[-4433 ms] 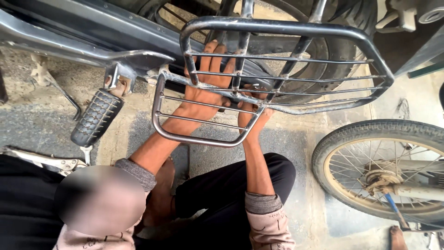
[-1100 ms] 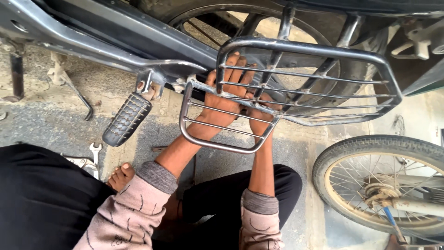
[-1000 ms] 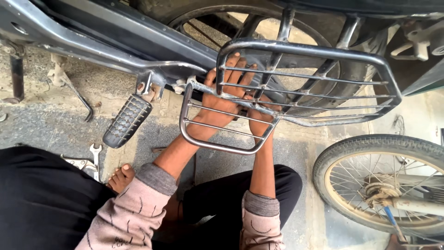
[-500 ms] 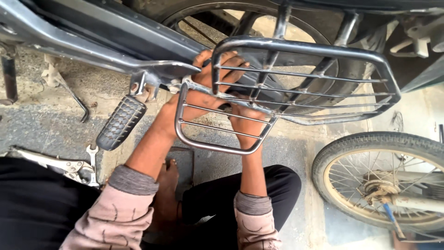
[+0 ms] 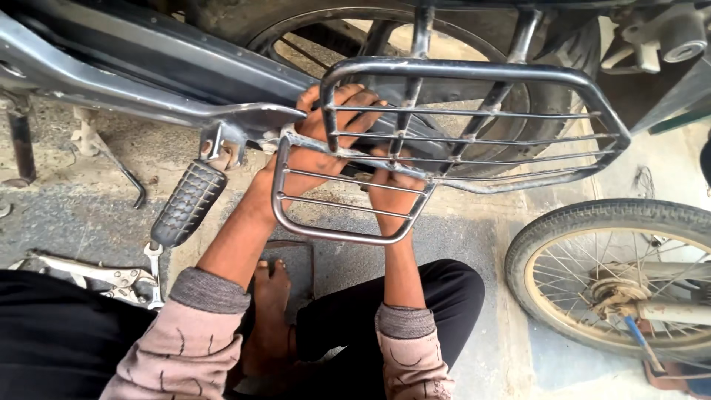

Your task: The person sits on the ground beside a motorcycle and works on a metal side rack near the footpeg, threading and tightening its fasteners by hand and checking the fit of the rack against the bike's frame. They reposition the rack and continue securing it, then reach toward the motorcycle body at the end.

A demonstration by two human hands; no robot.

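A grey metal guard rack (image 5: 474, 74) of bars and thin rods hangs on the side of a motorcycle. Both my hands reach in behind it. My left hand (image 5: 324, 137) is at the rack's upper left corner, fingers curled over a thin rod beside the bracket. Just below and to the right, my right hand (image 5: 392, 194) sits closed behind the rack's lower grid (image 5: 348, 235). A dark part shows between the two hands, and what the right hand grips is hidden.
A ribbed black footpeg (image 5: 189, 204) sticks out left of the rack, below the silver frame tube (image 5: 111, 81). Locking pliers (image 5: 89, 272) and a spanner (image 5: 154, 275) lie on the ground at left. A loose spoked wheel (image 5: 622, 278) lies right. My bare foot (image 5: 270, 296) rests below.
My left hand has slid up and left to the rack's top corner. The right hand stays behind the lower grid. The view has shifted, and the pliers now show at left.
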